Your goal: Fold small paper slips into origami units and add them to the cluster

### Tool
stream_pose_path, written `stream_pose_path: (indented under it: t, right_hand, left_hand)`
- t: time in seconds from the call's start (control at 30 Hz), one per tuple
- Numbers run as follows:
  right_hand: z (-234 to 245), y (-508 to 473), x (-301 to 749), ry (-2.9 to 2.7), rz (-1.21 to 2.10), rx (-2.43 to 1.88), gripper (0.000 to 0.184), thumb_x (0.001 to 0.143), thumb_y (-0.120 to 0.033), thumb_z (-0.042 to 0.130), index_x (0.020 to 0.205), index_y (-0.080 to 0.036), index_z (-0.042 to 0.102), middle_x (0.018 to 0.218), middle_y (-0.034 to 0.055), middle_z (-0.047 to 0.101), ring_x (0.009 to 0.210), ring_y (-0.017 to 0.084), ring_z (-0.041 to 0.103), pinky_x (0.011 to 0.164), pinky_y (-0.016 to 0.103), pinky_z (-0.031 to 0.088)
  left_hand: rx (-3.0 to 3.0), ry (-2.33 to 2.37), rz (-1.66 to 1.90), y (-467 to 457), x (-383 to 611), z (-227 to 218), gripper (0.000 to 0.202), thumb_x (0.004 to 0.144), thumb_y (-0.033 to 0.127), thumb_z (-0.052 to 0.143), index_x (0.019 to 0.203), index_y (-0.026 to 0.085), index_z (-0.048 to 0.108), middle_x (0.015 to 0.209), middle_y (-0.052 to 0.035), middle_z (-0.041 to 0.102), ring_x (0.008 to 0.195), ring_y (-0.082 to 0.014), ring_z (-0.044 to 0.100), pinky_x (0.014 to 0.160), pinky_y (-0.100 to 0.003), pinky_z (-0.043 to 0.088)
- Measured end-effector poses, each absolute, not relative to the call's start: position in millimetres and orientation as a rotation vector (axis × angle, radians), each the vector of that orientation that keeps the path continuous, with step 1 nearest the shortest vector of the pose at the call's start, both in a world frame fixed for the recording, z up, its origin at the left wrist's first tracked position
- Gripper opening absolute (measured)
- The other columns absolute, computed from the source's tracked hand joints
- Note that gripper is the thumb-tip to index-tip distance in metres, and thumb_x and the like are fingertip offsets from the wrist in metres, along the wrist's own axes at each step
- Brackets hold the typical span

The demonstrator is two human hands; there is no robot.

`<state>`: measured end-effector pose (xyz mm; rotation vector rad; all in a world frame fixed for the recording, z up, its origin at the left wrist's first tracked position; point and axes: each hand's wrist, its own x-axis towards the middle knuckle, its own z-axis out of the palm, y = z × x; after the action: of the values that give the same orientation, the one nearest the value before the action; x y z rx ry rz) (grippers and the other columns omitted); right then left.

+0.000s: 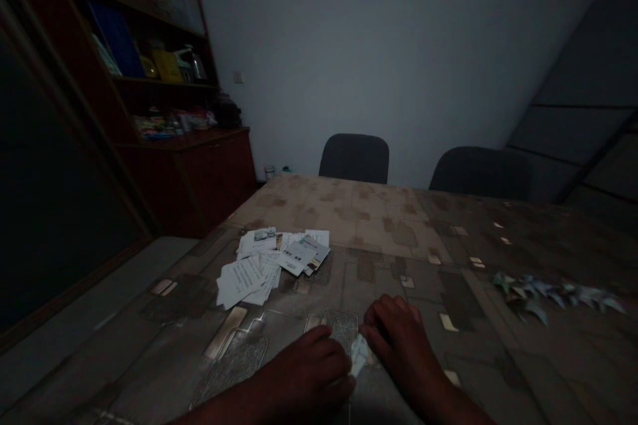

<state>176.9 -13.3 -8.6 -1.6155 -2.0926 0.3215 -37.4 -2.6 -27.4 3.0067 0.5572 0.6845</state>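
Between my two hands, low over the near part of the table, is a small folded piece of pale paper [359,353]. My left hand [319,365] is closed at its left edge, fingers curled. From the other side my right hand [396,329] pinches the paper's upper right edge between thumb and bent fingers. Parts of the paper are hidden behind the fingers. A loose pile of printed cards [249,275] lies ahead on the left. Several small folded paper pieces [553,292] sit in a cluster on the right.
The table [339,206] has a patterned cover. Two dark chairs, one near the middle [353,158] and one to the right [478,171], stand along its far edge. A reddish-brown cabinet [214,172] with filled shelves is at the left, beside a pale wall [399,46]. The room is dim.
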Motion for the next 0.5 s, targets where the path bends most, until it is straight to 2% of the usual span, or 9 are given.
stream_pose_path:
  t: [0.07,0.2,0.33,0.43,0.5]
  right_hand:
    - [-8,-16,178,-2.119,0.339,-1.586,0.014,0.083,-0.018,0.069,0.081,-0.021,0.056,0.084,-0.0004,0.061,0.084,0.023,0.055,0.077,0.037,0.036]
    - [-7,-20,180,-2.158,0.371,-1.578,0.03,0.068,-0.018,0.079,0.087,-0.021,0.056,0.09,0.0016,0.06,0.088,0.025,0.053,0.078,0.038,0.037]
    - [-7,-15,185,-2.161,0.473,-1.588,0.022,0.074,-0.019,0.076,0.087,-0.022,0.059,0.091,0.0013,0.062,0.09,0.026,0.054,0.081,0.04,0.037]
    - [-6,-11,188,-2.148,0.512,-1.588,0.017,0.077,-0.017,0.074,0.087,-0.022,0.06,0.09,0.001,0.063,0.091,0.026,0.056,0.083,0.04,0.037]
    - [-5,-10,190,-2.149,0.515,-1.56,0.019,0.078,-0.017,0.073,0.093,-0.022,0.062,0.093,0.0016,0.064,0.094,0.026,0.056,0.084,0.041,0.037]
  left_hand:
    - [2.885,0.543,0.741,-2,-38,-26,0.005,0.097,0.022,0.053,0.095,0.02,0.058,0.088,0.0014,0.07,0.083,-0.012,0.064,0.105,-0.034,0.038]
    - [2.719,0.634,0.645,-2,-38,-27,0.006,0.096,0.024,0.056,0.1,0.02,0.058,0.093,-0.0006,0.072,0.088,-0.0137,0.066,0.107,-0.035,0.037]
    - [2.675,0.645,0.581,-3,-38,-27,0.005,0.094,0.023,0.057,0.098,0.02,0.058,0.094,-0.0015,0.071,0.09,-0.0156,0.066,0.108,-0.037,0.037]
    - [2.637,0.684,0.543,-2,-38,-24,0.009,0.094,0.027,0.058,0.099,0.02,0.059,0.095,-0.0026,0.071,0.091,-0.0179,0.065,0.1,-0.034,0.043]
    - [2.629,0.664,0.558,-1,-40,-21,0.011,0.093,0.028,0.06,0.101,0.02,0.059,0.095,-0.0031,0.07,0.09,-0.0184,0.064,0.094,-0.033,0.046]
